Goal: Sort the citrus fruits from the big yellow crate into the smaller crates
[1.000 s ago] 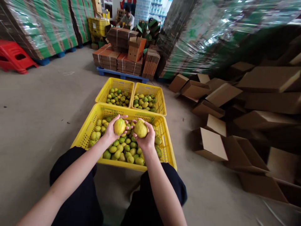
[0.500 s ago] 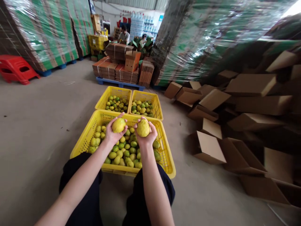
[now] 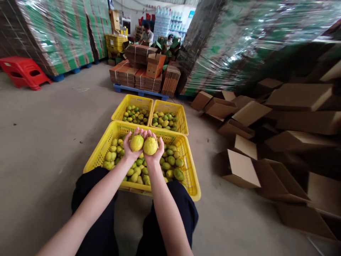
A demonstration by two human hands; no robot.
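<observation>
Side by side over the near yellow crate, my two hands hold one lemon each, palms turned up. My left hand cups a yellow lemon with a greenish tinge. In my right hand rests a bumpy yellow lemon, the fingers curled behind it. The two fruits almost touch; I cannot tell whether they do. Below them, many green and yellow lemons lie in the crate, partly hidden by my hands and forearms.
Behind stand two smaller yellow crates with more lemons. Flattened cartons are stacked on a blue pallet. Empty cardboard boxes heap up on the right. A red stool stands left; a person is in the background.
My hands have come together, the right one moving left with its lemon until the two fruits are side by side. The view has shifted slightly.
</observation>
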